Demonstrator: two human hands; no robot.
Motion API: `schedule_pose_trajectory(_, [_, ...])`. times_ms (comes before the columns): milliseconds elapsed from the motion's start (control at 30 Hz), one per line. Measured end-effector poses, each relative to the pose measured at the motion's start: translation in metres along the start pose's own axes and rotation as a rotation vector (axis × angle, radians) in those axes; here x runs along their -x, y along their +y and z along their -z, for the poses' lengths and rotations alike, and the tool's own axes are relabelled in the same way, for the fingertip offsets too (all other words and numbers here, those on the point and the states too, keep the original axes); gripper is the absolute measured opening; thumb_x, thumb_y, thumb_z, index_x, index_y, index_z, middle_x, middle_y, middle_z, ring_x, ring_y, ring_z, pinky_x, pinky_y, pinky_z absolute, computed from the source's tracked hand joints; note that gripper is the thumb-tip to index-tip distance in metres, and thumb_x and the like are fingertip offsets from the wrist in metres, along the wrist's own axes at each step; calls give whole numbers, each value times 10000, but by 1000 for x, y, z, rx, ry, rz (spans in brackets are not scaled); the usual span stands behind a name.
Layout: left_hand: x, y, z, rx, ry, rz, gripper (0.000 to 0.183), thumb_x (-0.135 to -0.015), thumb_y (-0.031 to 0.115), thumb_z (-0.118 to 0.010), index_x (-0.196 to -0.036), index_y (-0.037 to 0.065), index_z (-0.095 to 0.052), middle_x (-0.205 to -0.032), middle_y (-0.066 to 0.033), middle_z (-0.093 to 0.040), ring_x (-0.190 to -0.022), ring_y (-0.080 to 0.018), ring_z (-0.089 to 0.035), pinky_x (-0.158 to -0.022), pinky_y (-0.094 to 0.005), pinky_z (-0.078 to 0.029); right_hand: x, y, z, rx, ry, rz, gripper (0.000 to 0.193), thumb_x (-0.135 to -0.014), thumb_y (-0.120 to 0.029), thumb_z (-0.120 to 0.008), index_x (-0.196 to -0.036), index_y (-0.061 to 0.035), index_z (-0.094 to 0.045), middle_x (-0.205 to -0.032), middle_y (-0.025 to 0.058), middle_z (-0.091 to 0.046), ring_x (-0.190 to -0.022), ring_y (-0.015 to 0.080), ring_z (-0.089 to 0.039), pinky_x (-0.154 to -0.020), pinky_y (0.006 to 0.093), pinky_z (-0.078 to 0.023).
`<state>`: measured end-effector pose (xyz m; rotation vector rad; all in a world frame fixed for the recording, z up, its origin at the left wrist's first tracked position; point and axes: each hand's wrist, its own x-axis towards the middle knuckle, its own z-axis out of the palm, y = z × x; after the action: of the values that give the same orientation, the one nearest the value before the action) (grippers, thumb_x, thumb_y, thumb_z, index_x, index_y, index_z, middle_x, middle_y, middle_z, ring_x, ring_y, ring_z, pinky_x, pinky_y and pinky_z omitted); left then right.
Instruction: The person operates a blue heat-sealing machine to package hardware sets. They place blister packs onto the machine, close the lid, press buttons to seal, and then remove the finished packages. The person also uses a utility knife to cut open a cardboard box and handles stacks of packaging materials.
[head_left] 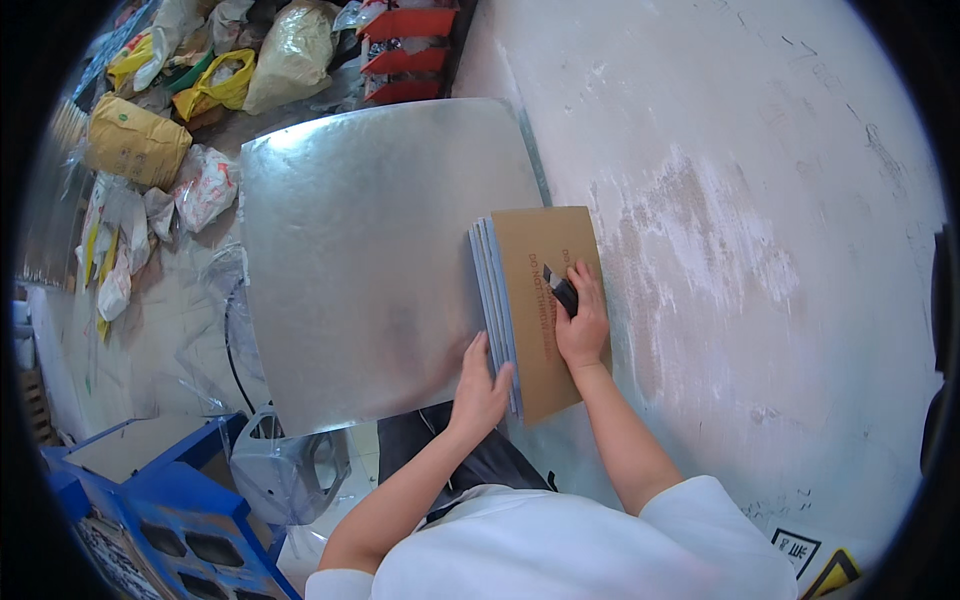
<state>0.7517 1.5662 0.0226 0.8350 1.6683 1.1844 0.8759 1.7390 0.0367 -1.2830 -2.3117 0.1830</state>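
Observation:
A flat brown cardboard piece with red print leans on the right side of the metal table, against the pale wall. Along its left edge stand several thin blue-grey sheets stacked together. My right hand rests on the cardboard, its fingers wrapped round a black utility knife whose blade tip points up and left. Near the lower end of the sheets is my left hand, fingers stretched and thumb apart. It holds nothing; whether it touches the sheets' edges I cannot tell.
Right of the table rises a stained wall. Plastic bags and a brown paper sack lie on the floor at the far left. Red bins stand at the back. A grey plastic stool and a blue metal frame sit near left.

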Motion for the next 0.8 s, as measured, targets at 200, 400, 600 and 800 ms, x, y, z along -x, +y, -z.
schedule_pose_trajectory(200, [-5,22,-18,-98,-90,-84,750,-963,205,-584,-1539,-66,-187,-1581,-325,-177,-1471,-450,-235,-1190,-455,-266,-9,-3,11,44,-68,-18,416,-889,-123,-671,-1289,-59,-579,-1400,169,-561,-1298,375,-514,-1073,439,-427])
schedule_pose_trajectory(400, [-3,41,-18,-265,-88,-248,756,-966,292,-591,-1558,0,-222,-1597,-272,-214,-1501,-423,-184,-1186,-571,-195,-21,-73,42,-105,-255,-429,514,-857,-297,-774,-1243,-11,-591,-1095,142,-644,-990,292,-627,-886,385,-494])
schedule_pose_trajectory(600, [-2,55,-9,-89,-10,-449,622,-910,230,-674,-1461,81,-428,-1506,-183,-388,-1443,-417,-289,-1177,-532,-246,-44,-46,84,-328,-297,-547,201,-883,-83,-706,-991,29,-579,-1249,158,-657,-1102,181,-618,-949,331,-483])
schedule_pose_trajectory(800, [-11,6,-1,164,-38,38,615,-817,-31,-662,-1394,41,-461,-1154,-148,-528,-1076,-329,-597,-891,-425,-510,-59,-30,110,-653,-333,-681,216,-860,-116,-730,-994,20,-629,-1033,76,-681,-876,124,-615,-808,282,-487])
